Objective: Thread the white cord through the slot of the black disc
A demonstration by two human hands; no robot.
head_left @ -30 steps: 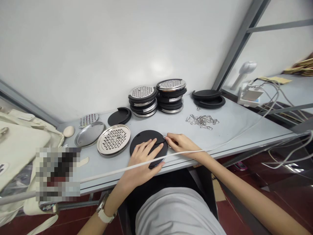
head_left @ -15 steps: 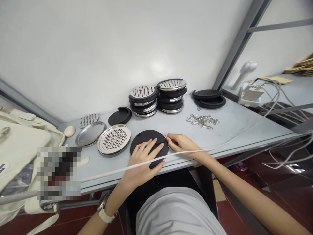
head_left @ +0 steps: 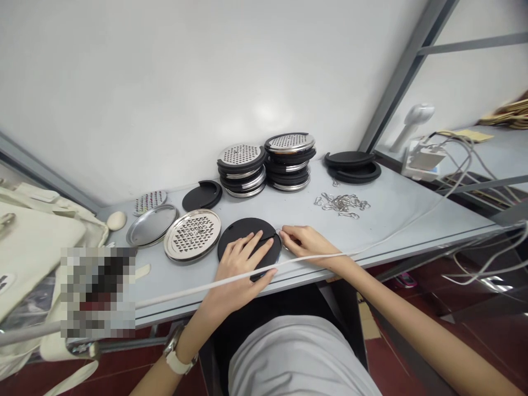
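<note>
A round black disc (head_left: 247,226) lies near the table's front edge. My left hand (head_left: 243,264) rests on top of it with the fingers spread. At the disc's right edge, my right hand (head_left: 303,242) pinches a small wire clip (head_left: 278,231), mostly covered by the fingertips. Just left of the disc is a round metal grater plate (head_left: 193,235). Behind and to the right lies a loose pile of wire clips (head_left: 344,203).
Two stacks of graters (head_left: 242,173) (head_left: 290,162) stand near the wall. Black holders (head_left: 352,168) lie right, another (head_left: 202,196) left, beside plain metal discs (head_left: 152,226). A white cable (head_left: 383,240) crosses above my forearms. Cloth bags (head_left: 37,236) are at left.
The black disc and my left hand have shifted slightly left, widening the space between the disc and my right hand. My right hand has hardly moved.
</note>
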